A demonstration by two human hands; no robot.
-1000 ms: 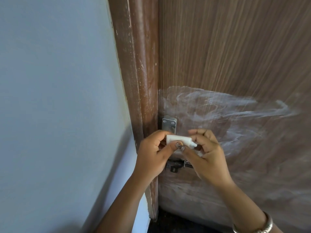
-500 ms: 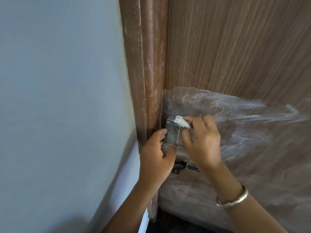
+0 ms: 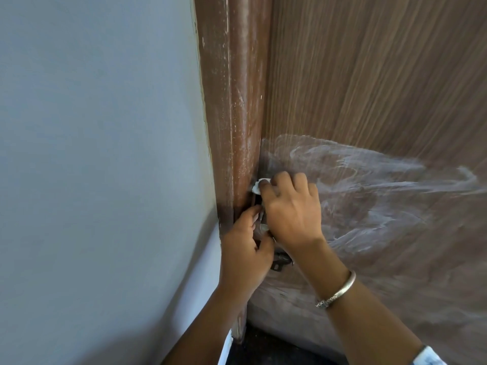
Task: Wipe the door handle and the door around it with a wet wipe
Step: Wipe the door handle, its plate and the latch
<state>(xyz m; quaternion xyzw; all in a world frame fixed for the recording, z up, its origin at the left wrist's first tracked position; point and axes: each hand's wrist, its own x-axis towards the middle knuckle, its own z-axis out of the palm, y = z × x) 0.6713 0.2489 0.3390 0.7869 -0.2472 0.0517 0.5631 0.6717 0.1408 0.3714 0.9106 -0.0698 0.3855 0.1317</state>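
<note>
My right hand [image 3: 292,209] holds a white wet wipe [image 3: 257,187] and presses it against the top of the metal latch plate at the left edge of the brown wooden door [image 3: 369,88]. The hand hides nearly all of the plate. My left hand [image 3: 243,248] grips the door hardware just below, its thumb and fingers curled round the plate's lower part. A dark metal bolt piece [image 3: 280,260] shows under the hands. Whitish wet smears [image 3: 382,196] cover the door around the latch.
A reddish-brown door frame [image 3: 232,101] runs vertically to the left of the door, beside a pale blue-grey wall [image 3: 100,154]. Dark floor [image 3: 276,349] shows at the bottom. A silver bangle [image 3: 338,291] sits on my right wrist.
My right hand has slid the wipe left to the plate's upper corner by the frame, now covering the plate. My left hand stays on the lower part.
</note>
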